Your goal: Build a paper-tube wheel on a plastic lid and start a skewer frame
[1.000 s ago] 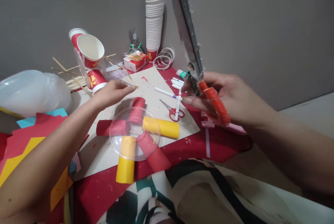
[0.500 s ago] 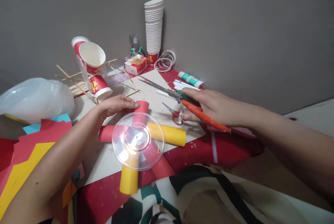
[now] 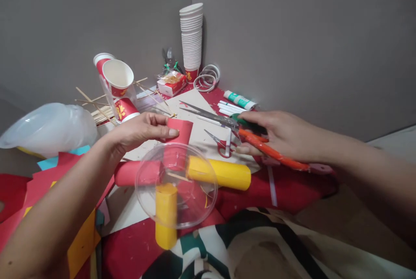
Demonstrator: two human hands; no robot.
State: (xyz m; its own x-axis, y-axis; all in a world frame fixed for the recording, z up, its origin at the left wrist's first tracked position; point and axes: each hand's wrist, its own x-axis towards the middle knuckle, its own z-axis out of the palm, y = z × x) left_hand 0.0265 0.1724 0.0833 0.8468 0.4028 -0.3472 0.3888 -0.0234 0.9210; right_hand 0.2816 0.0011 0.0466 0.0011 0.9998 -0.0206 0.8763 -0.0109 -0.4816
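Observation:
My left hand (image 3: pixel 146 129) pinches a red paper tube (image 3: pixel 180 131) between thumb and fingers. That tube joins a clear round plastic disc (image 3: pixel 186 214), from which another red tube (image 3: pixel 126 174), a yellow tube (image 3: pixel 227 174) and a lower yellow tube (image 3: pixel 166 235) stick out. A further red piece shows through the disc's lower right. In my right hand (image 3: pixel 286 134) are large scissors (image 3: pixel 224 119) with orange and green handles; their blades point left, above the table and apart from the tubes. Small red-handled scissors (image 3: pixel 224 147) lie beneath them.
A tall paper cup stack (image 3: pixel 191 38) stands at the back, beside white rings (image 3: pixel 208 77) and a red-white box (image 3: pixel 172 86). Joined cups (image 3: pixel 120 75) and thin sticks (image 3: pixel 100 114) are left. Coloured paper (image 3: pixel 82 235) and a translucent plastic bag (image 3: pixel 58 127) lie nearer left.
The disc with its tubes appears larger and tilted differently, apparently lifted by my left hand. My right hand and the large scissors have shifted a little rightward.

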